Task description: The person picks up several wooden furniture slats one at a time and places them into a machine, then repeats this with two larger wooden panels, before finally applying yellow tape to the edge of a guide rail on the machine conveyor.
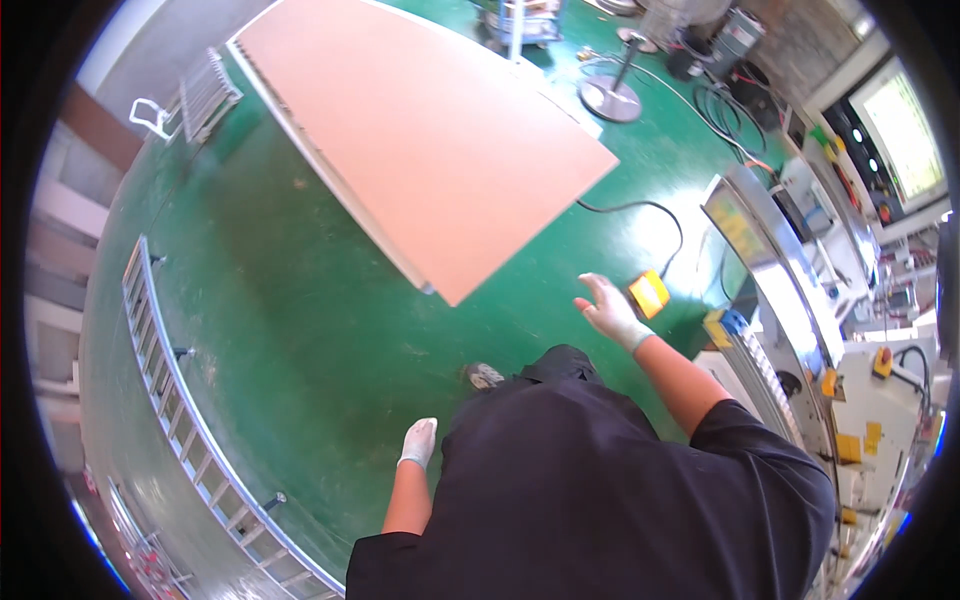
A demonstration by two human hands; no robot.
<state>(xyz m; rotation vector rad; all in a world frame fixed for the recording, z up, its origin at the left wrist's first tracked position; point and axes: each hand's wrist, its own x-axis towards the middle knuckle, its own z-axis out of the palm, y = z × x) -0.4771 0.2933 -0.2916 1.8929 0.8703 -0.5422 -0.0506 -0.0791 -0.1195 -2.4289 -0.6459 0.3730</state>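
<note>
**Empty hands, a trailing cable and a big panel close by**

The person stands on the green floor (300, 330), both hands in pale gloves and holding nothing. The right hand (607, 310) is lifted in the middle right of the frame, fingers spread open, hanging just short of a small yellow box (648, 294) that lies on the floor; I cannot tell whether it touches it, but it looks apart. The left hand (419, 441) hangs low at lower centre, fingers loosely together and pointing down, closed on nothing.

The thing nearest that open hand, the yellow box, sits at the foot of the grey machine (770, 290) along the right side. A black cable (640, 208) runs from it in a loop across the floor toward the corner of the large brown panel (430, 130), which fills the upper centre of the frame.

From where I stand, the cable looks like the trouble. It lies in the walking gap between panel and machine, and a foot (484, 375), showing just ahead of the dark shirt, is not far off. A snag there could drag the box or trip the person toward the panel's sharp corner. The metal rack (190, 420) curving along the lower left narrows the way back, so a stumble has little room.
</note>
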